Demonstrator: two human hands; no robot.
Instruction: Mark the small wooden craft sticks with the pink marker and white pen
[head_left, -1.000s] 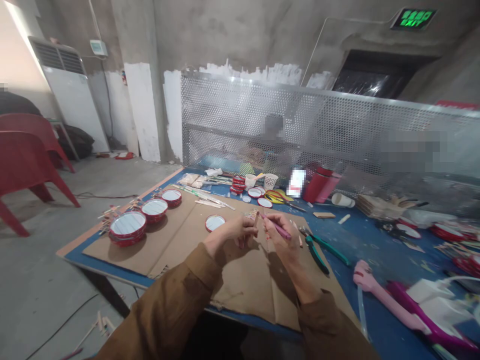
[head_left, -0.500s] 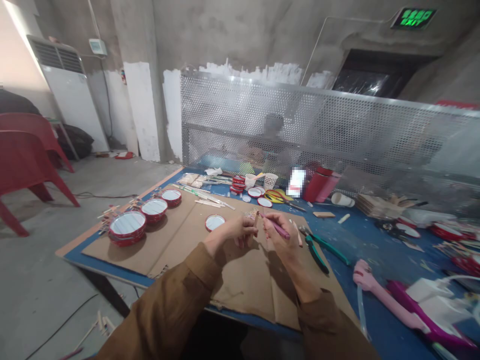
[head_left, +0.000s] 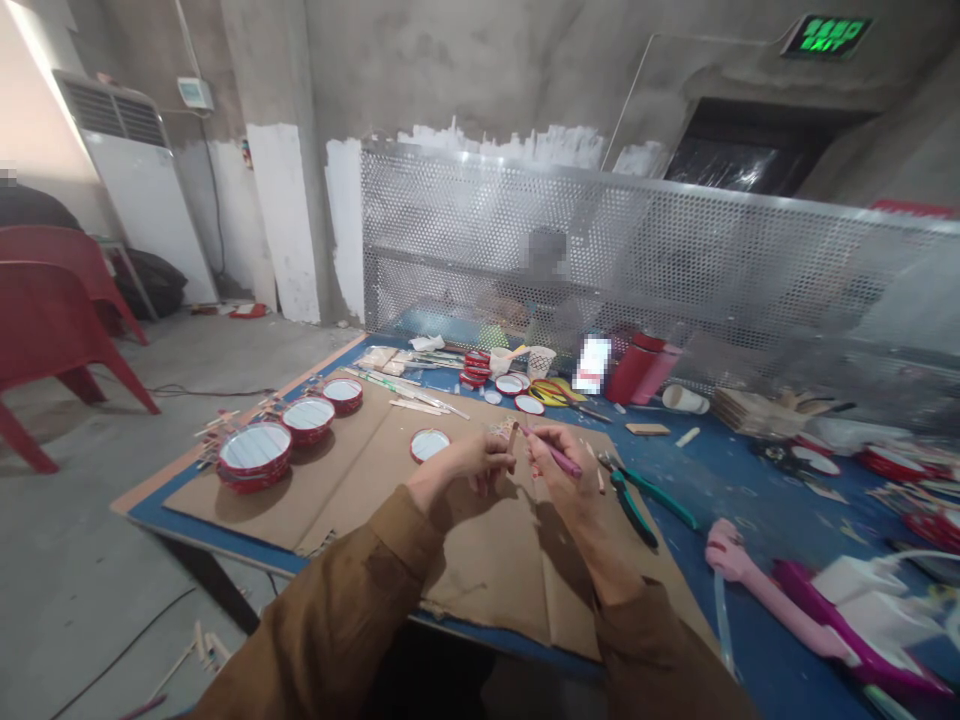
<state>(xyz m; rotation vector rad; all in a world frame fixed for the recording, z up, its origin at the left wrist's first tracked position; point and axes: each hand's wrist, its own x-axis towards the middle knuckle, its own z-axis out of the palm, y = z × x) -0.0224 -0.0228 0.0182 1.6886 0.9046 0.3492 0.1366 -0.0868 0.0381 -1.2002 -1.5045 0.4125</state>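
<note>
My left hand (head_left: 487, 464) is closed around the lower part of a small flat wooden stick (head_left: 513, 438), which stands nearly upright. A slim purple pen-like tool (head_left: 561, 460) is gripped in my right hand (head_left: 564, 480), its tip close beside the stick's upper end. Whether it is a pen or a blade I cannot make out. Behind the hands, a small heap of fine pieces is partly hidden. A round red-rimmed white disc (head_left: 430, 445) lies on the cardboard (head_left: 367, 490) beyond my left wrist. Green-handled pliers (head_left: 634, 510) rest to the right of my right hand.
Stacks of red-rimmed discs (head_left: 255, 455) stand at the left. Wooden strips, paper cups (head_left: 541, 361), yellow scissors (head_left: 551, 391) and a red bottle (head_left: 637, 368) line the back. A pink glue gun (head_left: 780, 595) and a purple power strip (head_left: 892, 665) lie at the right. A perforated metal screen (head_left: 465, 230) rises behind.
The purple tool's tip has shifted slightly right, off the wooden stick's upper end. My left hand and the stick are almost where they were.
</note>
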